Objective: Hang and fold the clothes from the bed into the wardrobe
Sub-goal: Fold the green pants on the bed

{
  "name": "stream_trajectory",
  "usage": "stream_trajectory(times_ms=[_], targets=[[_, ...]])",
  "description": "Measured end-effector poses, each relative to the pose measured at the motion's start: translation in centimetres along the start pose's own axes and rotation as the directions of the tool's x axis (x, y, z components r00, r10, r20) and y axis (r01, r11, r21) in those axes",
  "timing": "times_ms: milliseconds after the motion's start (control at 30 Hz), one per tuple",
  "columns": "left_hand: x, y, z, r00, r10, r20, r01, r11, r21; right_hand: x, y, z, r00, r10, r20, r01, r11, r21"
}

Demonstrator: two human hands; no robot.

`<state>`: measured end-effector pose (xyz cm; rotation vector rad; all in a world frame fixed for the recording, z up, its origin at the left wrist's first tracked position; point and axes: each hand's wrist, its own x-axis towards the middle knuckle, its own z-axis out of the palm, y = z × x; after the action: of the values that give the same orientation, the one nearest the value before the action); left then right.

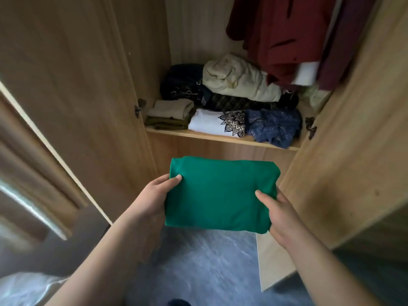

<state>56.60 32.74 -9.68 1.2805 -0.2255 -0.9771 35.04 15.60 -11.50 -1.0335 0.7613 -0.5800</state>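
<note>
1. before the open wardrobe point(198, 40), you are standing on a grey mottled floor point(209, 261). both light wood-grain doors are standing wide, the left door point(77, 85) and the right door point(353, 151) framing the opening.
2. your left hand point(154, 195) and right hand point(280, 215) are gripping the folded green garment point(220, 195) by its two short sides. your thumbs are lying on top and the other fingers are tucked underneath, out of sight. you are holding it flat in the air in front of the shelf point(220, 138), apart from it.
3. the green cloth is looking smooth and matte, folded into a thick rectangle with rounded corners.
4. along the shelf's front edge, folded pieces are sitting side by side. a beige piece point(170, 109) is lying on an olive one point(167, 124), a white shirt with a black mandala print point(209, 123) is lying just beside them, and a crumpled blue patterned garment point(273, 127) is filling the right end.
5. behind these, a puffy cream bundle point(238, 82) is resting on dark striped fabric point(231, 102), beside a dark heap point(183, 82) at the back left.
6. above the right side, a dark red garment point(282, 36) and a purple one point(344, 51) are hanging, their lower edges reaching down to the pile.
7. dark metal hinges are showing on both sides of the opening, the left hinge point(139, 107) and the right hinge point(310, 127), level with the shelf.
</note>
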Motion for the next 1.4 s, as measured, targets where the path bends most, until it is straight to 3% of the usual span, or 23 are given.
stream_trajectory(times_ms=[133,600,733,867,1000,1100,1167,1233,1300,1367,1400], targets=[[8.0,2.5,0.7,1.000,-0.011,-0.026,0.012,1.000,0.027,8.5,-1.4,0.8,0.998,0.000,-0.066,-0.002,1.000,-0.031],[40.2,14.1,3.4,0.993,-0.088,0.076,0.080,0.991,0.107,36.8,-8.5,6.2,0.936,-0.131,-0.327,0.061,0.975,-0.215],[46.0,15.4,4.6,0.991,-0.109,0.076,0.095,0.981,0.168,41.7,-10.0,6.0,0.924,-0.164,-0.346,0.045,0.944,-0.326],[50.0,15.4,5.4,0.999,-0.026,0.025,0.017,0.953,0.301,45.3,-10.6,5.4,0.918,-0.169,-0.359,-0.047,0.851,-0.522],[51.0,14.0,5.9,0.973,0.228,-0.026,-0.144,0.693,0.706,47.4,-10.2,4.9,0.916,-0.155,-0.371,-0.151,0.721,-0.676],[51.3,13.5,5.3,0.974,0.228,-0.002,-0.154,0.662,0.733,48.0,-10.3,4.6,0.919,-0.155,-0.362,-0.162,0.689,-0.706],[51.4,14.0,4.9,0.963,0.268,0.018,-0.188,0.623,0.759,47.9,-10.9,4.5,0.912,-0.239,-0.332,-0.118,0.625,-0.772],[51.2,14.7,5.1,0.900,0.425,0.097,-0.298,0.438,0.848,47.5,-11.6,4.6,0.857,-0.464,-0.225,-0.029,0.393,-0.919],[50.2,15.1,6.3,0.803,0.525,0.282,-0.440,0.203,0.875,47.2,-11.7,5.5,0.793,-0.609,-0.010,0.074,0.112,-0.991],[49.4,14.3,8.0,0.760,0.465,0.453,-0.493,-0.041,0.869,47.2,-10.9,7.1,0.798,-0.573,0.187,0.158,-0.100,-0.982],[49.1,13.5,8.7,0.775,0.404,0.486,-0.474,-0.138,0.870,47.2,-10.2,7.9,0.823,-0.528,0.210,0.144,-0.163,-0.976]])
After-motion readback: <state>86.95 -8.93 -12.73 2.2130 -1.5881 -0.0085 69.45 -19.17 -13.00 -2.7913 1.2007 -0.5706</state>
